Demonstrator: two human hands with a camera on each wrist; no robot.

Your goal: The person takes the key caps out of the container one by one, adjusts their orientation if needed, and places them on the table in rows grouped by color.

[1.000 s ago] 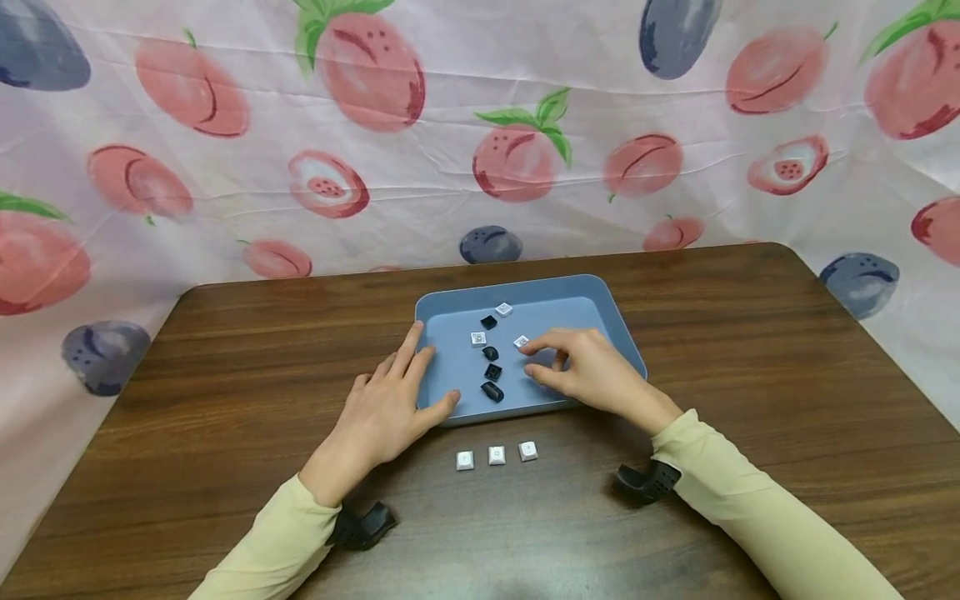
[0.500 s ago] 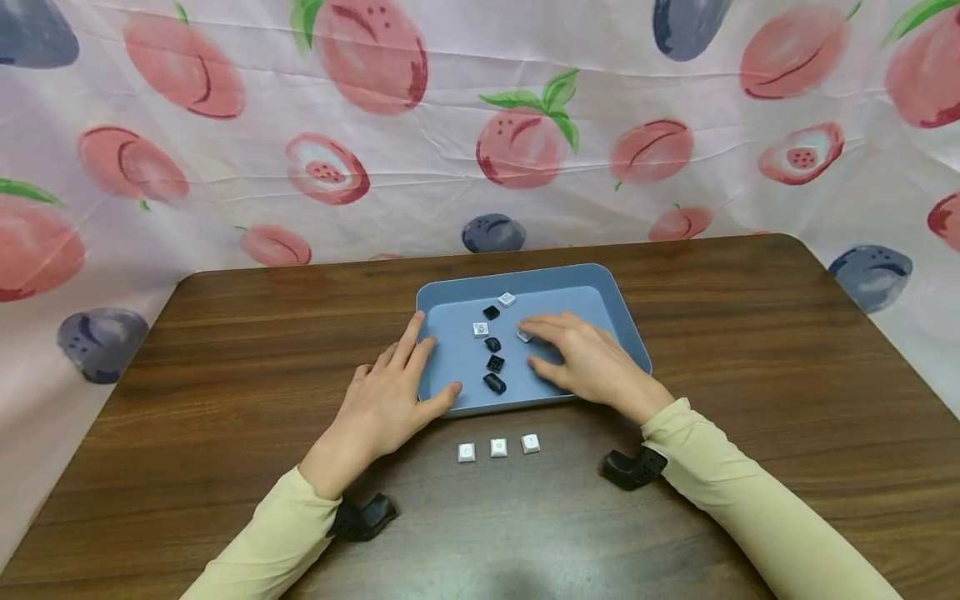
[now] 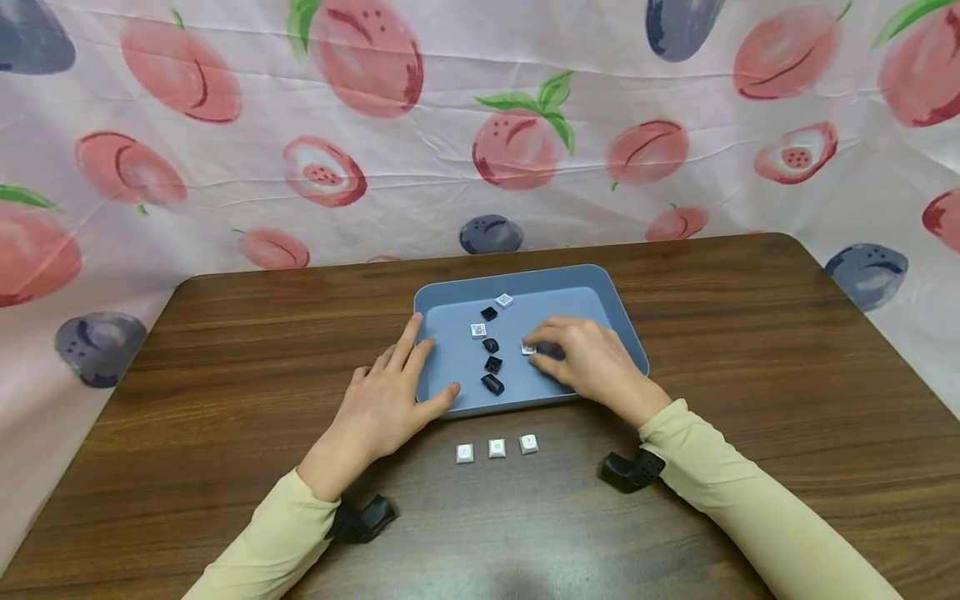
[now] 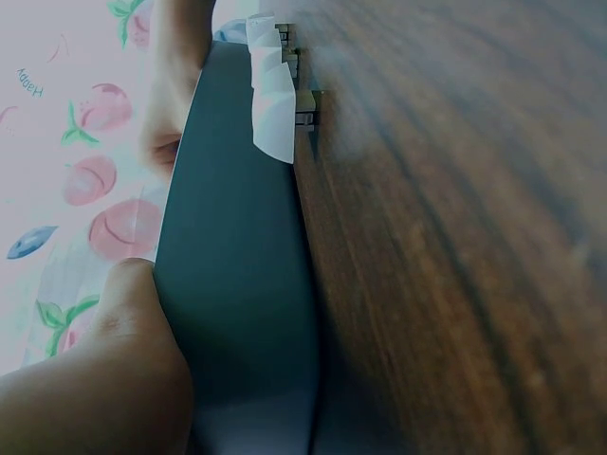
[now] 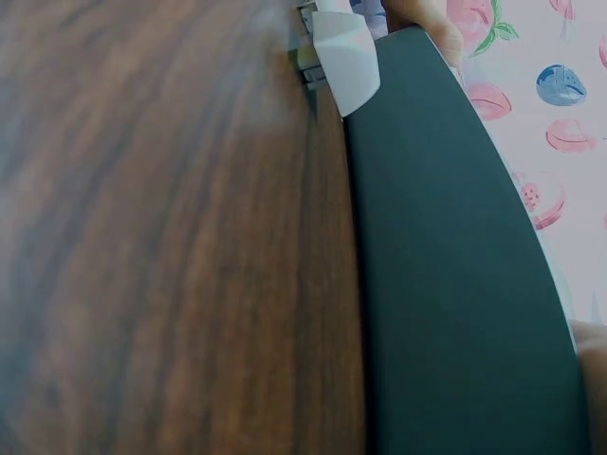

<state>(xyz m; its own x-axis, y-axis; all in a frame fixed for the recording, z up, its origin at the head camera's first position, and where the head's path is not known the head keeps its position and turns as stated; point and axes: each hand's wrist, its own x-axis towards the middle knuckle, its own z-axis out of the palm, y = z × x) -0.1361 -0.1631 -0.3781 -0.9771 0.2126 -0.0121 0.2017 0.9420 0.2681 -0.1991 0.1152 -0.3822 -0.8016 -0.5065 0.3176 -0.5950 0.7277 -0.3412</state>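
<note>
Keycap, white, is pinched between thumb and fingertips of the right hand, inside the blue tray; whether it is lifted cannot be told. The left hand is released, fingers spread at the tray's left rim. Two loose white caps and four black caps are scattered in a rough line, left of the pinched one. Three more white keys are set in a row on the tabletop, near the tray's front side. Fruit-print cloth is seen behind.

Three keycaps lie before the tray on the table.
</note>
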